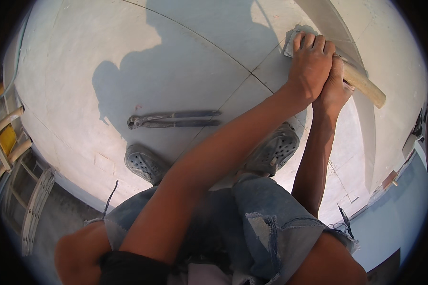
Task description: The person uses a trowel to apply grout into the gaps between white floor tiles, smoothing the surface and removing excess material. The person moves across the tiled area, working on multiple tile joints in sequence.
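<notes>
My ripped blue denim legwear point(266, 202) lies nearest; up and right of the long grey metal pincers point(169, 115), my left hand point(311, 61) and right hand point(335, 90) clamp a pale wooden-handled tool point(364, 86), probably stiff, hefty, best gripped by the handle.

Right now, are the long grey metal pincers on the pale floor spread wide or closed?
Nearly closed: the pincers have two handles lying close together, almost parallel. Whether the jaws fully meet, I cannot tell.

Pincers point(176, 115) and two grey clogs point(145, 164) rest on the pale surface point(66, 90) (dark seams cross it).
</notes>
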`<state>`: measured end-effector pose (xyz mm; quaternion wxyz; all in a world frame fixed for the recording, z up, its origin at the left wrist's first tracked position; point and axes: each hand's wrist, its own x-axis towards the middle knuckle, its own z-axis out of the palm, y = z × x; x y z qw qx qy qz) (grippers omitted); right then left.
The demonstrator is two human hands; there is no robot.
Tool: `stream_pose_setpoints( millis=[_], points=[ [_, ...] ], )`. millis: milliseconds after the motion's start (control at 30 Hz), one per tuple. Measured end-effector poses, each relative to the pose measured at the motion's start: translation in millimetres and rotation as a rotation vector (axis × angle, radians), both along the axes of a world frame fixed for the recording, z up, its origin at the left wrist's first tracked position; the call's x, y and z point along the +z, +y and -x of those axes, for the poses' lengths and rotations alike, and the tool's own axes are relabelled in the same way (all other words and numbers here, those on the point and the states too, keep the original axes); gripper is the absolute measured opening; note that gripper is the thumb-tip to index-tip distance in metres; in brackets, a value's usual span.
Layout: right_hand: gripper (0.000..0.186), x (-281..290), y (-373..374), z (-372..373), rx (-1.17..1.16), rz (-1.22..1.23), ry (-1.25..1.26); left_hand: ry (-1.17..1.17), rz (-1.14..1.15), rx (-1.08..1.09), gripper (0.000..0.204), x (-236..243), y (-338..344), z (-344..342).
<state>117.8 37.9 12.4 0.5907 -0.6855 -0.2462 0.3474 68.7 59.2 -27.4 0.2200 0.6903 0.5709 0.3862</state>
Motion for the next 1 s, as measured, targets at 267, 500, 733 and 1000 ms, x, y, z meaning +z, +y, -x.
stream_pose_setpoints(
  millis=[267,500,733,1000],
  points=[
    [0.013,9.4,6.1,16.8,-0.053,-0.031,0.001,0.029,0.005,-0.121,0.031,0.1,6.6,8.5],
    [0.018,4.3,11.0,0.5,0.039,-0.033,-0.091,0.024,0.002,-0.085,0.034,2.0,13.5,5.6],
    [0.029,28.9,19.6,9.0,0.066,0.091,-0.231,0.049,-0.056,-0.125,0.035,-0.5,26.0,10.5],
    [0.052,80.8,17.9,3.2,-0.001,-0.061,-0.388,0.057,-0.072,-0.243,0.03,-7.1,27.9,24.9]
  ],
)
